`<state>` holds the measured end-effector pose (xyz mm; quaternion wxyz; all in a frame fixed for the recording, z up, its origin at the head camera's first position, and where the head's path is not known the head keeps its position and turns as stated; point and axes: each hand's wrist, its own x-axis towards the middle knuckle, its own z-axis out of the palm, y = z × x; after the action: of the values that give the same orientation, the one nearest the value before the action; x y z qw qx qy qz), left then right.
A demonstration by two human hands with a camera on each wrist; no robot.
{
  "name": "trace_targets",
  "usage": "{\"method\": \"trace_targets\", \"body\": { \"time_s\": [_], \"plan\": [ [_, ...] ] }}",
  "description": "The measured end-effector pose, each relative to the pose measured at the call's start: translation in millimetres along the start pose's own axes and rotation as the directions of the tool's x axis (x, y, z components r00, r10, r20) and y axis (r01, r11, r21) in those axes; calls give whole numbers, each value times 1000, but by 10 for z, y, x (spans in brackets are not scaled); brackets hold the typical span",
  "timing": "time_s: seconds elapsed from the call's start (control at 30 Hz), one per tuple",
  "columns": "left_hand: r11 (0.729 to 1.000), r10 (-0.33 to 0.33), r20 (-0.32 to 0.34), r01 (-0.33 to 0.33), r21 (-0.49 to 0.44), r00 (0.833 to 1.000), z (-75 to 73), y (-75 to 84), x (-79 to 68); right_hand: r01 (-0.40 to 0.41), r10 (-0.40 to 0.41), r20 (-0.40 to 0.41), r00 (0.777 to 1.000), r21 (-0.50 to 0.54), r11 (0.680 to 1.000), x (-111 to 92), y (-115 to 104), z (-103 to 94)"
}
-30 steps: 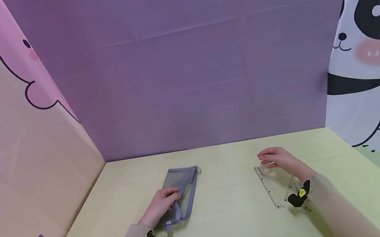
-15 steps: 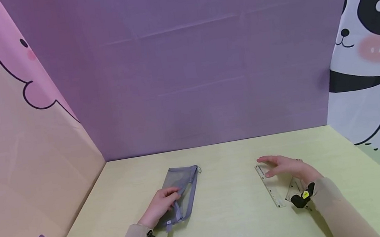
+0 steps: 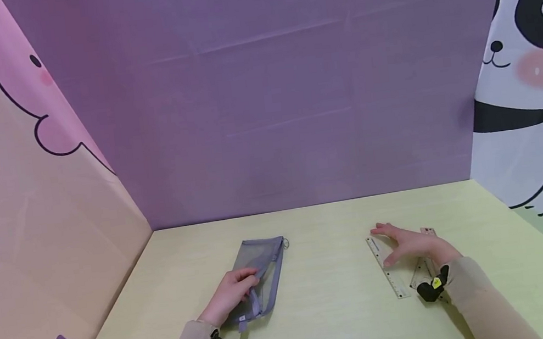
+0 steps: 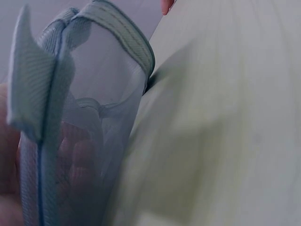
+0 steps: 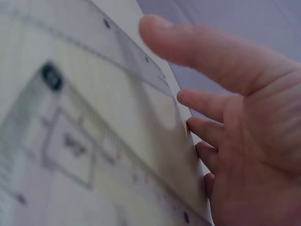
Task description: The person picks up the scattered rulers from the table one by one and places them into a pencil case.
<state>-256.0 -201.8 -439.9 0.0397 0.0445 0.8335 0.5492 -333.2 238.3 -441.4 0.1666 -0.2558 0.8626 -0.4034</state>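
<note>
My left hand (image 3: 230,294) holds a grey-blue mesh zip pouch (image 3: 252,253) at its zip side, on the left half of the table. Through the mesh, fingers (image 4: 81,165) show behind the fabric in the left wrist view. My right hand (image 3: 412,244) hovers over the right side with thumb and fingers spread, gripping nothing. Below it lies a clear ruler (image 3: 386,272) with black marks. Nearer the wrist is a clear plastic set square (image 3: 418,274), partly hidden by hand and wrist camera. Its printed corner (image 5: 70,150) fills the lower left of the right wrist view.
The pale wooden table (image 3: 324,296) runs back to a purple cloth wall (image 3: 265,109). Cartoon-printed side walls stand left and right, the right one with a panda (image 3: 535,75). Another clear strip end (image 3: 427,230) shows beyond the right hand.
My right hand has come down a little and its thumb has spread away from the fingers, above the ruler. The left hand and pouch stay in place.
</note>
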Motion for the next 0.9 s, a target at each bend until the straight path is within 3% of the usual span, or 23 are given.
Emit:
{"method": "trace_targets", "body": {
  "time_s": [0.17, 0.33, 0.5, 0.7, 0.9],
  "plan": [
    [1000, 0, 17, 0, -6, 1000, -8, 147, -93, -5, 4, -15, 1000, -93, 996, -11, 10, 43],
    [1000, -3, 5, 3, 2, 1000, 0, -4, -12, 11, -16, -32, 999, -163, 987, -20, -23, 62],
    [1000, 3, 12, -3, 0, 1000, -3, -105, 49, -11, 3, -44, 999, -177, 984, -29, -65, 71],
    [1000, 4, 18, -4, -4, 1000, -4, -102, 52, -66, 56, -69, 996, -158, 985, -11, -84, 80],
    [1000, -2, 5, 2, 5, 1000, -1, -104, 44, -65, 49, -104, 993, -148, 987, 33, -80, 96]
  ]
}}
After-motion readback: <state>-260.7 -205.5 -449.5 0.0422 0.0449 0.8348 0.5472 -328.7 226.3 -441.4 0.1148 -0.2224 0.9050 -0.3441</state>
